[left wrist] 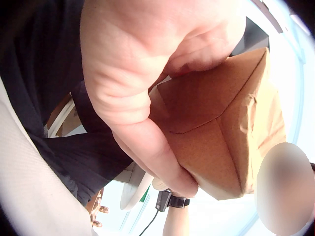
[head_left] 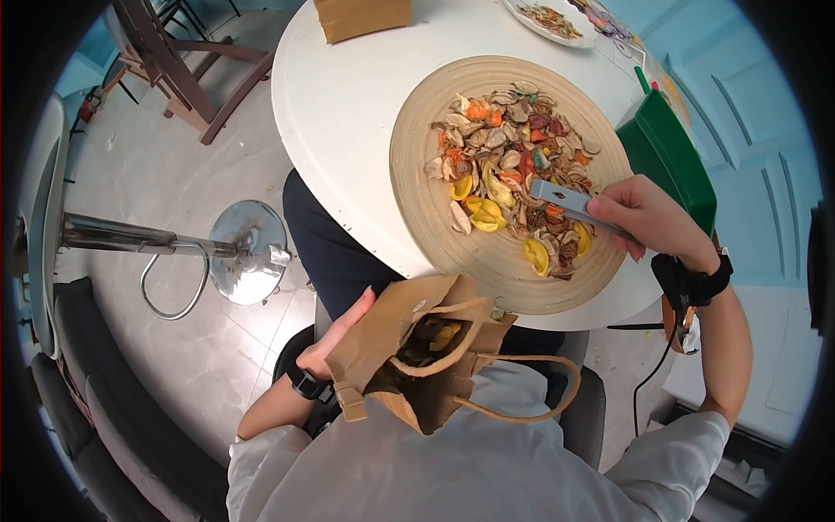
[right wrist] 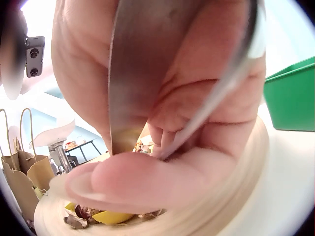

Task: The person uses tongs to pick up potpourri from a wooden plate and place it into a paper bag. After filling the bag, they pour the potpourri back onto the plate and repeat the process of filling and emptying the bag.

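My right hand point(head_left: 652, 222) grips a pair of metal tongs point(head_left: 565, 198) over a round wooden plate point(head_left: 416, 217). The tips of the tongs reach into a heap of potpourri point(head_left: 496, 139), made up of dried petals and pods in beige, orange, yellow and dark red. Seen from the right wrist, the two metal arms point(right wrist: 135, 73) of the tongs run between thumb and fingers. On my lap side, the left hand point(head_left: 341, 335) holds a brown paper bag point(head_left: 374, 348) by its side and base. The bag's mouth faces up, with dark and yellow pieces inside and two twisted handles point(head_left: 565, 391).
A green bin point(head_left: 674, 161) stands right of the wooden plate. Farther back on the white table point(head_left: 330, 113) are another brown paper object point(head_left: 364, 17) and a white plate point(head_left: 583, 35) with dried bits. A chrome-based stool point(head_left: 248, 252) stands on the floor at left.
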The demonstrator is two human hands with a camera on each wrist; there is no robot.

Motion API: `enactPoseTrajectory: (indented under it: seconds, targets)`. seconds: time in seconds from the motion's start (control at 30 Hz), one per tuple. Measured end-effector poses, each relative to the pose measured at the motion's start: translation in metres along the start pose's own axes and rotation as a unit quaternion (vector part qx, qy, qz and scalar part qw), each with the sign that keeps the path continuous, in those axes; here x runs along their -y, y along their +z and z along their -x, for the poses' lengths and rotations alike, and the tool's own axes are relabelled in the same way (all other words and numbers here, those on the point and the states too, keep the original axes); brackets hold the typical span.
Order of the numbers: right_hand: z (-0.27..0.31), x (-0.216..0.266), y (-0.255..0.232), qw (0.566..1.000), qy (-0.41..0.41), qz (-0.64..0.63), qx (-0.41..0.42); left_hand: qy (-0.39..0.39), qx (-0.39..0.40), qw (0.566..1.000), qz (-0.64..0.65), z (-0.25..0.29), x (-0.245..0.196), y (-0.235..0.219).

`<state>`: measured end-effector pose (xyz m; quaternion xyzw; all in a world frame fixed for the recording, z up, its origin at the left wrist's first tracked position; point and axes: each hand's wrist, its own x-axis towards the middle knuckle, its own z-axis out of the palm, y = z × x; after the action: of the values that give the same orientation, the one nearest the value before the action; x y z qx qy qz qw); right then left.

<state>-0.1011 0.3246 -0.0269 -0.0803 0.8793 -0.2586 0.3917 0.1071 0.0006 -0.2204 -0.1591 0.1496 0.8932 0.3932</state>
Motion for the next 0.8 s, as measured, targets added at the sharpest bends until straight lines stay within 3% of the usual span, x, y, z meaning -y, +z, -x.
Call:
enactPoseTrajectory:
  seconds: [0.57, 0.8]
  targets:
    - [0.029, 0.009, -0.002, 0.997, -0.02, -0.031, -0.061, -0.016, -0.005, 0.998, 0.064, -0.002, 0.005, -0.018]
    - [0.041, 0.015, 0.009, 0.996, -0.055, -0.058, -0.027, 0.013, 0.004, 0.999, 0.041, 0.001, 0.005, -0.003]
